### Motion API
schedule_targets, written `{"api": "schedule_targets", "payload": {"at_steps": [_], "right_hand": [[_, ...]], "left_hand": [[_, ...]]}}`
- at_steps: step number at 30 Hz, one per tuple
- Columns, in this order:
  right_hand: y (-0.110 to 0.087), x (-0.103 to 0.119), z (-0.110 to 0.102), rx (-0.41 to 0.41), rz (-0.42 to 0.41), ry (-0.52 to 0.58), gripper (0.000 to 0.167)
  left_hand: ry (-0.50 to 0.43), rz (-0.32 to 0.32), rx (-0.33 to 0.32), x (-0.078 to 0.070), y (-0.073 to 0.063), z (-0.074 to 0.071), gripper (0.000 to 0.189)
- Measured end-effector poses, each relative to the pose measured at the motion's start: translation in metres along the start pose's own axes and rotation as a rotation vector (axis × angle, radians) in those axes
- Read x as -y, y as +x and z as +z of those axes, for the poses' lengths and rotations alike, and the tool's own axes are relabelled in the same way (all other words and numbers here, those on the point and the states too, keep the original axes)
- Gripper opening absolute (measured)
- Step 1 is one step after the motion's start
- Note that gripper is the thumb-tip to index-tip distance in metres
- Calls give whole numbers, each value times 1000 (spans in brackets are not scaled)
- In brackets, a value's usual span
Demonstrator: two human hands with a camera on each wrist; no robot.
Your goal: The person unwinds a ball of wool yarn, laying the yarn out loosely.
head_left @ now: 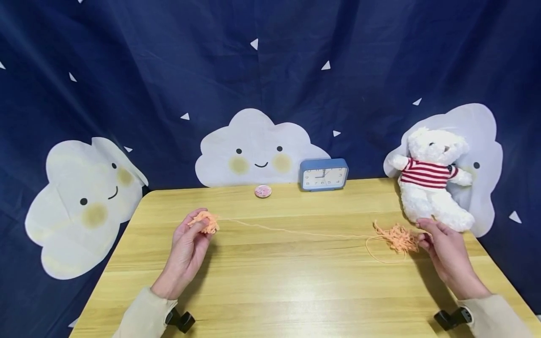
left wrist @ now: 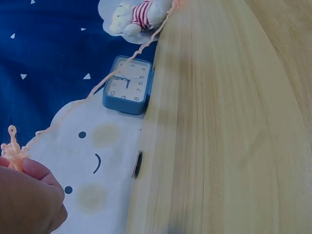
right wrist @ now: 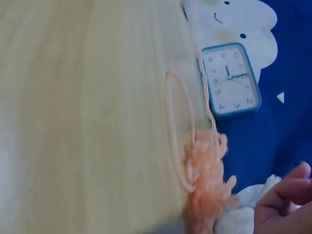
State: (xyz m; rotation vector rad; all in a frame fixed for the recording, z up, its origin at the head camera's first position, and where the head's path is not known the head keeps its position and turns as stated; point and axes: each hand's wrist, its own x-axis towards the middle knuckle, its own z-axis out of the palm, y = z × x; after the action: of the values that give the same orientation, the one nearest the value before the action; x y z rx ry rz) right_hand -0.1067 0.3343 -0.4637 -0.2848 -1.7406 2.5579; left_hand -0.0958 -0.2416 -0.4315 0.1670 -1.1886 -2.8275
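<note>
A small bunch of peach-orange yarn [head_left: 205, 222] is pinched between the thumb and fingers of my left hand [head_left: 188, 249]. One long strand [head_left: 291, 231] runs from it across to a larger loose tangle of the same yarn [head_left: 399, 238]. My right hand [head_left: 445, 253] pinches yarn at the tangle's right edge with thumb and curled fingers. A thin loop [right wrist: 169, 112] sticks out from the tangle in the right wrist view. In the left wrist view, the left thumb [left wrist: 41, 170] presses the bunch, whose lower part is hidden behind the hand.
A blue desk clock [head_left: 324, 174] and a small round pink item [head_left: 263, 191] stand near the back edge of the wooden table [head_left: 274, 291]. A white teddy bear [head_left: 435, 180] in a striped shirt sits at the back right. Behind hangs a dark blue curtain [head_left: 169, 56] with clouds.
</note>
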Motion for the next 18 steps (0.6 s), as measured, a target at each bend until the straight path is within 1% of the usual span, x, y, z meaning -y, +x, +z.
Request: {"api": "schedule_targets", "payload": {"at_steps": [3,6,9,12,18], "right_hand": [[0,1,8,-20,-47,62,28],[0,1,18,4,-63,81,29],[1,-1,29,81,-59,94,31],[2,-6,43,176,-28,82,32],[7,-17,80,352,22,-24,28]], "left_hand": [[-3,-3,7,2,0,0,30],[-4,-3,9,3,0,1,30],[-16,-6,18,3,0,0,30],[-30,-13,31,3,1,0,29],[-35,-16,42,3,2,1,28]]}}
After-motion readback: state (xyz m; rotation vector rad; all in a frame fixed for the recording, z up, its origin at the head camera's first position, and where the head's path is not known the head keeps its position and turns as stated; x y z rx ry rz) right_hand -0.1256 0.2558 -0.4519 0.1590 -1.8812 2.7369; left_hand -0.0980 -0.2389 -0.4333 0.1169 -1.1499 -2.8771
